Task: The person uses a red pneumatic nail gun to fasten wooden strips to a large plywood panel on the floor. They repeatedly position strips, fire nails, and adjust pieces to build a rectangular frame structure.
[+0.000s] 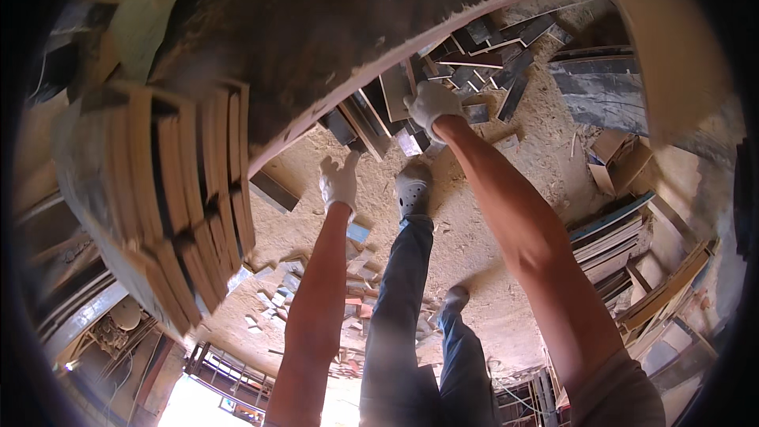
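My right arm (514, 213) runs long and slanting from the lower right, its elbow only slightly bent, up to the dark boards (393, 95) leaning just below the edge of the large dark tabletop (316, 24). There my white-gloved right hand (436, 107) sits rounded, back toward me, right beside those boards; its fingertips are hidden, so I can't tell whether it grips one.

My left arm (315, 300) rises almost straight from the lower edge and reaches less far. I have the gloved left hand (338, 182) released, fingers apart and pointing up toward the boards' lower ends, with nothing in it. Between the two hands I see a dark clog (413, 188) on the dusty floor (466, 245). Beyond the right hand lies a heap of dark offcuts (466, 63); a tall board stack (178, 166) stands off to the left.
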Available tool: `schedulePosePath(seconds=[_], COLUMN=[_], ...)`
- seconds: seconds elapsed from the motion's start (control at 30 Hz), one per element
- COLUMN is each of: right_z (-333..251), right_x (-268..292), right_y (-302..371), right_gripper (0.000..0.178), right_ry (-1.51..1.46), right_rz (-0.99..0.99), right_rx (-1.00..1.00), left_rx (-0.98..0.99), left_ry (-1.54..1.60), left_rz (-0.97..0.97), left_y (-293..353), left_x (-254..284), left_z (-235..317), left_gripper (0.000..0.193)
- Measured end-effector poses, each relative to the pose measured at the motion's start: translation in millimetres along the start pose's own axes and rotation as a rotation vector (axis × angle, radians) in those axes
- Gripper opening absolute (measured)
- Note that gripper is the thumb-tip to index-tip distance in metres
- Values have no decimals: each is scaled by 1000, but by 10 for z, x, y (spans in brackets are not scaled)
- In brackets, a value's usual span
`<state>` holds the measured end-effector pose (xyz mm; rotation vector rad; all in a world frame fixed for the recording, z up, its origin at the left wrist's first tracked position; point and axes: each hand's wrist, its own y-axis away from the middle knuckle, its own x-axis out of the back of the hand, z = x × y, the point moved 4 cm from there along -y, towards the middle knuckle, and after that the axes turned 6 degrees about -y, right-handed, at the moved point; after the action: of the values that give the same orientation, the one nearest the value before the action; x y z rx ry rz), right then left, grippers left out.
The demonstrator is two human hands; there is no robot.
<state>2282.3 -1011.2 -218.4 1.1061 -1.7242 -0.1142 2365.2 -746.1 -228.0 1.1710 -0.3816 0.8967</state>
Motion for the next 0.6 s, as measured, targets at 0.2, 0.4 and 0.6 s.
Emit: schedulePosePath(seconds=[0.2,0.4,0.6], right_z=[46,292,582], right_x=[249,781,959], right_y=[1490,3808,6185], right_gripper=[33,32,35], right_ry=[-98,-244,-509], right_rz=[366,-79,-192], right_rx=[228,65,-513], left_rx=[43,37,-10], left_ry=[-175,-157,159], left_rz=[61,74,-394], left_y=[-466,-658,980], left_x=[-105,51,475], left_z=[567,199,422], left_gripper=[85,54,27])
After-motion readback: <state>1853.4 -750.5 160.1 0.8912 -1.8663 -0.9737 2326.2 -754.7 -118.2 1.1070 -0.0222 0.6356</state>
